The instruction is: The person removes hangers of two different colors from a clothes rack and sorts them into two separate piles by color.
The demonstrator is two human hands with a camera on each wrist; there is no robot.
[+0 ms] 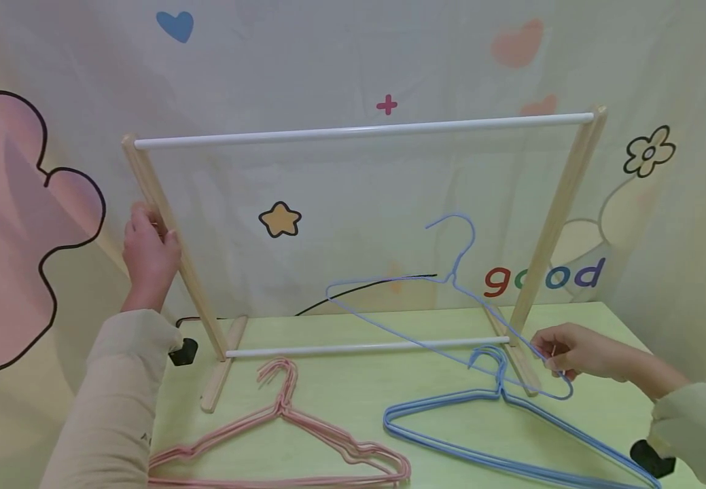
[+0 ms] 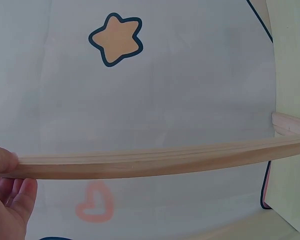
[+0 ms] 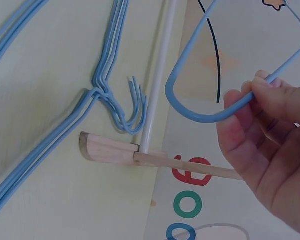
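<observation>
My left hand grips the left wooden post of a small clothes rack; in the left wrist view thumb and fingers lie on either side of that post. With my right hand I pinch a blue wire hanger near its right corner. This hanger is raised and tilted, hook upward, in front of the rack and below its white top rail. In the right wrist view, thumb and fingers close on the hanger's wire.
Several blue hangers lie stacked on the pale green table, front right. Several pink hangers lie front left. A white lower bar joins the rack's feet. Black clips sit at the table's sides. A printed cloth hangs behind.
</observation>
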